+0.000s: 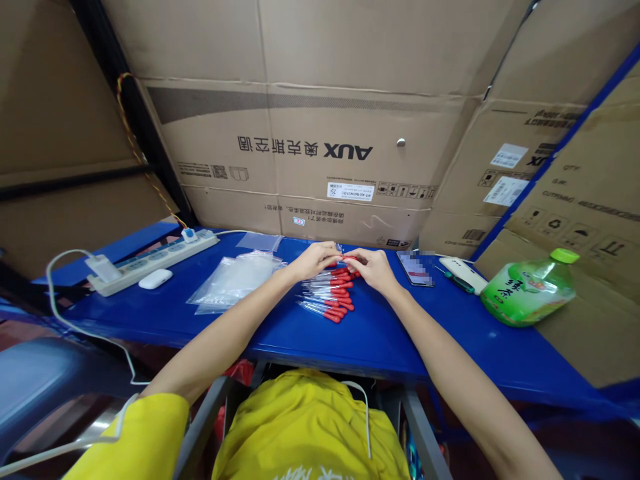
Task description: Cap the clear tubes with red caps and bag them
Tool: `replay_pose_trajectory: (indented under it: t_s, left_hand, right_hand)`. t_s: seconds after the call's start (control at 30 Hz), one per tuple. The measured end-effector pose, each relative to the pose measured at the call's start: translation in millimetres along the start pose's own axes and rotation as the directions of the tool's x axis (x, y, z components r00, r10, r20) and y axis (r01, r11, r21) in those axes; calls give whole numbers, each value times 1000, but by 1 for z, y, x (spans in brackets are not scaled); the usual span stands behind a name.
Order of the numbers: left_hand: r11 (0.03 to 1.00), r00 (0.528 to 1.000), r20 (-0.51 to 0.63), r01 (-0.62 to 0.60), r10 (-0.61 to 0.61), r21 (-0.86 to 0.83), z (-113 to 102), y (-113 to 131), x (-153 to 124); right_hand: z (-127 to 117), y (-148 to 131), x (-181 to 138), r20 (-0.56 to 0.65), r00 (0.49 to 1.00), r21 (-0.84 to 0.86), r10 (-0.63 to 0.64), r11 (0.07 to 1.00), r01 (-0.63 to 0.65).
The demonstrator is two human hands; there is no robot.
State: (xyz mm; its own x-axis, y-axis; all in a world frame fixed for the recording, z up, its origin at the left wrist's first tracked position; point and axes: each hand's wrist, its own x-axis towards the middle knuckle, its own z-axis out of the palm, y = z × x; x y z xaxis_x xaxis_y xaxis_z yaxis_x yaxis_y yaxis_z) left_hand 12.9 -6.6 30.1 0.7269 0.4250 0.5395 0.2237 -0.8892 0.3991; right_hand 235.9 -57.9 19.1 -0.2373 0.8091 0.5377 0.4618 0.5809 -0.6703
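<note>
A row of several clear tubes with red caps [331, 295] lies on the blue table [380, 333]. At the far end of that row, my left hand [316, 259] and my right hand [370, 267] meet, fingers curled together in a pinch around a red-capped tube [349, 259] held between them. Just left of the tubes lie clear plastic bags [235, 279].
A white power strip [155, 261] with a charger and a white earbud case [155, 279] sit at the left. A phone [416, 268], a white device [463, 272] and a green bottle [530, 292] lie at the right. Cardboard boxes [320, 153] wall the back.
</note>
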Motion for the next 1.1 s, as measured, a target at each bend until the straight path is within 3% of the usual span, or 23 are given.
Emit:
replay_pose_trajectory:
  t_s: [0.13,0.4,0.6,0.83,1.1]
  left_hand:
    - [999,1000,24,-20,19,28,-1,-5,1]
    - [988,994,-105,21,-4,155,-9,-4,-1]
    - [984,988,-103,125,-112,127,-9,-2,-2]
    - [999,993,-121,9,-4,42,-9,-6,1]
    - [999,991,-130,30,-32,-15,-4,-8,-1]
  right_hand:
    - [1,2,2,24,999,97,47,994,-50]
    - [-1,-3,8,-66,995,177,78,982,-65]
    - [-4,-1,7,-57,989,249,136,961,-118]
    - [-4,-4,6,-63,989,294,132,950,-108]
    - [-3,-5,3,-32,989,311,143,942,-126]
